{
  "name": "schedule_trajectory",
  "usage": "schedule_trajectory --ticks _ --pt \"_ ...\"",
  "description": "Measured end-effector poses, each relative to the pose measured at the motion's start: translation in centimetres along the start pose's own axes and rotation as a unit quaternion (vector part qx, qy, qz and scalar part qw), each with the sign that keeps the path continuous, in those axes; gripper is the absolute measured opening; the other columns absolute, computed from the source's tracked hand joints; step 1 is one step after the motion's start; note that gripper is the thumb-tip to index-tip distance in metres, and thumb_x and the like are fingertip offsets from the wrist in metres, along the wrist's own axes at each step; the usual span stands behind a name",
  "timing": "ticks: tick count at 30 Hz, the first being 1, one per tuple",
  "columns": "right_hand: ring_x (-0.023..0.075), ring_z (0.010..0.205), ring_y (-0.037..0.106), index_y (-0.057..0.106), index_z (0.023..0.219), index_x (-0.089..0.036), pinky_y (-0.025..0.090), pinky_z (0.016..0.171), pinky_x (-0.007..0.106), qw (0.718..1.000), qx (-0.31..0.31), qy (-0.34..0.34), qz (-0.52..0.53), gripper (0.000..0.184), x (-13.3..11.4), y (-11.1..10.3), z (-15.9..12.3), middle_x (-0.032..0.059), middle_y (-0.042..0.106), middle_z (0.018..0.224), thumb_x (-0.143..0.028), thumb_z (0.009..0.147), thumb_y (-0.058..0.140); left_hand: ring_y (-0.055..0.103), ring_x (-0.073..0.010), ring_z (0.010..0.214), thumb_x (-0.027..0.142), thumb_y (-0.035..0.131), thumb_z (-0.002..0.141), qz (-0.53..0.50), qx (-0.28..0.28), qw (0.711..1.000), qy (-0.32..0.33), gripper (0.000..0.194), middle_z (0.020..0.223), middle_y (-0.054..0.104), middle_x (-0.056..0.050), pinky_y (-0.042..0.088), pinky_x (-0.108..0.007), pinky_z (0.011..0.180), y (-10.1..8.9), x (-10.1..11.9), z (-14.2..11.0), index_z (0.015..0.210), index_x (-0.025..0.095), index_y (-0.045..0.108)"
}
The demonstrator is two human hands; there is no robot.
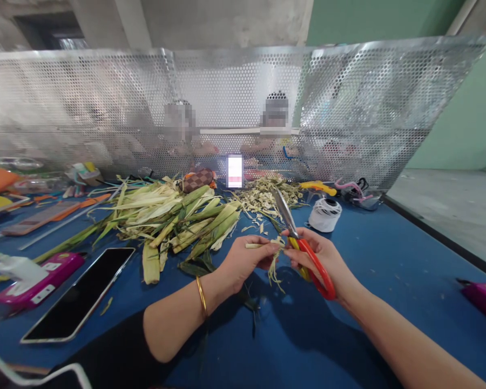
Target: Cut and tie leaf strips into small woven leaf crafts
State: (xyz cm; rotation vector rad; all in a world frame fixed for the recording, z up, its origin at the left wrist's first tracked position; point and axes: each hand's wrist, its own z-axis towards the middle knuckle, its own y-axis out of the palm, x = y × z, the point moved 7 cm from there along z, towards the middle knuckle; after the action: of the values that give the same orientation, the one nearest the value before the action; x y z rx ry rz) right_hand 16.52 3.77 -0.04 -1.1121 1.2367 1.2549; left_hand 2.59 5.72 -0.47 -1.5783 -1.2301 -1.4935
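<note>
My left hand (247, 260) is closed in a pinch on a small bundle of pale leaf strips (274, 259), whose frayed ends hang down between my hands. My right hand (322, 259) grips scissors (303, 243) with red and yellow handles; the blades point up and away, shut or almost shut. Both hands hover over the blue table (380, 259), almost touching. A gold bangle sits on my left wrist.
A heap of green and pale leaves (174, 216) lies behind my left hand, with cut scraps (263, 197) beyond. A spool of white string (324, 214) stands at right. A phone (81, 292) and a pink box (40, 278) lie left. Two people sit behind a perforated metal screen (348, 108).
</note>
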Motion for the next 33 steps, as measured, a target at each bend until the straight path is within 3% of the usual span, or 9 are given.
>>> schedule_trajectory --ticks 4,8,11,15,18,23,28,33 --pt "0.0089 0.045 0.05 0.057 0.094 -0.02 0.039 0.045 0.022 1.0 0.03 -0.002 0.006 0.052 -1.1 -0.5 -0.4 -0.0068 0.057 0.058 -0.033 0.051 0.084 0.056 -0.0111 0.058 0.049 0.076 0.062 0.008 -0.064 0.998 -0.024 0.037 0.067 0.065 -0.003 0.045 -0.025 0.061 0.1 0.1 0.2 0.072 0.014 0.066" --pt "0.0093 0.047 0.051 0.057 0.094 -0.02 0.041 0.047 0.023 0.999 0.014 -0.027 -0.009 0.049 -2.1 -0.4 -0.6 -0.0066 0.056 0.06 -0.034 0.054 0.082 0.062 -0.0167 0.069 0.07 0.058 0.067 -0.04 -0.112 0.99 -0.079 0.058 0.077 0.069 -0.007 0.047 -0.029 0.064 -0.7 0.4 0.5 0.078 0.014 0.068" --pt "0.0088 0.047 0.05 0.058 0.095 -0.02 0.043 0.048 0.024 0.999 -0.007 -0.038 -0.03 0.047 -2.0 -0.1 -0.5 -0.0059 0.056 0.062 -0.036 0.056 0.08 0.063 -0.0172 0.074 0.063 0.067 0.064 0.005 -0.121 0.991 -0.062 0.052 0.082 0.07 -0.007 0.045 -0.027 0.063 -1.2 0.9 0.7 0.082 0.014 0.07" --pt "0.0084 0.046 0.05 0.059 0.095 -0.02 0.042 0.046 0.023 0.997 -0.027 -0.042 -0.051 0.046 -1.1 0.2 -0.3 -0.0052 0.057 0.063 -0.039 0.058 0.078 0.059 -0.0134 0.065 0.043 0.077 0.06 0.129 -0.097 0.987 -0.008 0.033 0.067 0.066 -0.002 0.039 -0.023 0.057 -0.7 1.0 0.6 0.077 0.016 0.07" --pt "0.0101 0.05 0.051 0.058 0.096 -0.02 0.043 0.048 0.024 0.995 -0.024 -0.056 -0.085 0.047 -0.9 0.2 -0.2 -0.0038 0.058 0.065 -0.044 0.06 0.077 0.054 -0.0104 0.057 0.04 0.075 0.063 0.148 -0.076 0.986 0.003 0.026 0.06 0.061 0.0 0.034 -0.022 0.052 -0.3 0.8 0.4 0.066 0.016 0.068" --pt "0.0143 0.06 0.053 0.059 0.104 -0.02 0.045 0.057 0.027 0.976 0.045 -0.097 -0.189 0.052 -1.6 -1.6 -0.1 -0.0016 0.059 0.068 -0.049 0.063 0.074 0.055 -0.0086 0.058 0.04 0.075 0.063 0.072 -0.007 0.997 0.003 0.026 0.067 0.062 0.0 0.036 -0.021 0.053 -2.3 1.4 1.3 0.069 0.016 0.066" --pt "0.016 0.064 0.054 0.057 0.114 -0.022 0.045 0.06 0.027 0.938 -0.012 -0.088 -0.334 0.05 -2.0 -2.2 -0.3 -0.0014 0.058 0.073 -0.047 0.072 0.067 0.055 -0.0085 0.06 0.036 0.078 0.06 -0.002 0.056 0.998 0.033 0.029 0.074 0.063 0.0 0.037 -0.02 0.052 -4.9 2.4 2.5 0.072 0.015 0.062" --pt "0.015 0.057 0.05 0.064 0.103 -0.023 0.042 0.054 0.026 0.89 -0.069 -0.059 -0.447 0.04 -2.0 -1.7 -0.6 -0.0025 0.057 0.064 -0.047 0.071 0.066 0.056 -0.0081 0.06 0.03 0.074 0.064 -0.064 0.103 0.991 0.047 0.023 0.072 0.06 0.002 0.034 -0.019 0.051 -6.1 2.9 2.5 0.074 0.016 0.061"
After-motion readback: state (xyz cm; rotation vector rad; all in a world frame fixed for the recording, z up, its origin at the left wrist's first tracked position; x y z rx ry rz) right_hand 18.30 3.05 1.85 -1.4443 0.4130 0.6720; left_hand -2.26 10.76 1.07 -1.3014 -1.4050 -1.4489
